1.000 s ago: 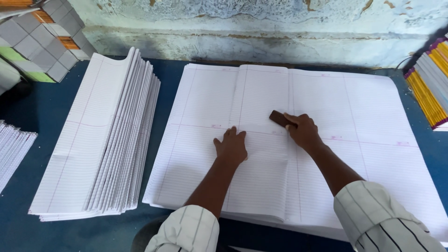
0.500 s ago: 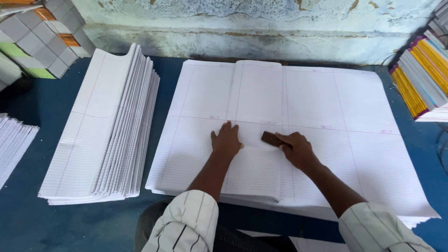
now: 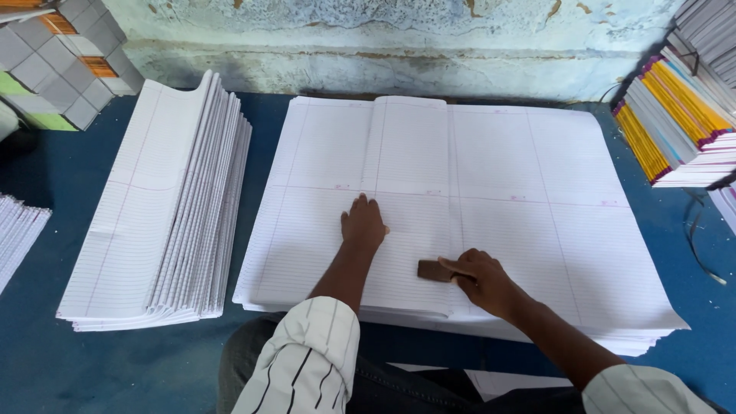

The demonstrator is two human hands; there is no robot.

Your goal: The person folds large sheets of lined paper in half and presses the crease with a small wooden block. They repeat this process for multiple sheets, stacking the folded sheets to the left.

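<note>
A big stack of large ruled white sheets (image 3: 537,192) lies on the blue table in front of me. The top sheet is folded over, so a narrower folded panel (image 3: 406,153) lies down the middle. My left hand (image 3: 363,224) presses flat on that folded panel, fingers together. My right hand (image 3: 479,280) grips a small dark brown block (image 3: 434,270) and holds it on the fold line near the sheet's front edge. Striped sleeves cover both my forearms.
A pile of folded ruled sheets (image 3: 165,215) lies to the left. More paper (image 3: 19,234) sits at the far left edge. Grey and coloured book stacks (image 3: 54,57) stand at the back left, yellow-edged notebook stacks (image 3: 675,123) at the right. A blue-white wall runs behind.
My right hand has slid the brown block down the fold toward me, from mid-sheet to near the front edge. My left hand has stayed pressed on the folded panel.
</note>
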